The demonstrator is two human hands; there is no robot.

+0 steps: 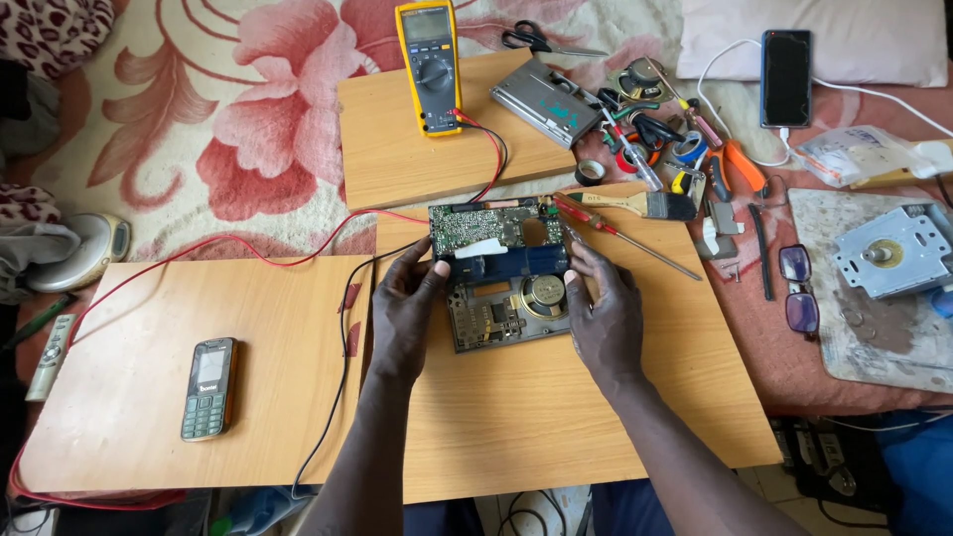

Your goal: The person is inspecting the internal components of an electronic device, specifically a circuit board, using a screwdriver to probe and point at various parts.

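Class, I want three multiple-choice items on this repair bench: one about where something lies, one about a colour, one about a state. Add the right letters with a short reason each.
1. Where does the small keypad phone lie?
A. on the left wooden board
B. on the pillow
C. inside the opened device

2. What colour is the multimeter casing?
A. green
B. yellow
C. white

3. In what state is the device between the left hand and the right hand?
A. closed and wrapped
B. opened, circuit board showing
C. broken in two

Answers: 1 A, it rests on the left wooden board; 2 B, its shell is yellow; 3 B, the green circuit board and round speaker are exposed.
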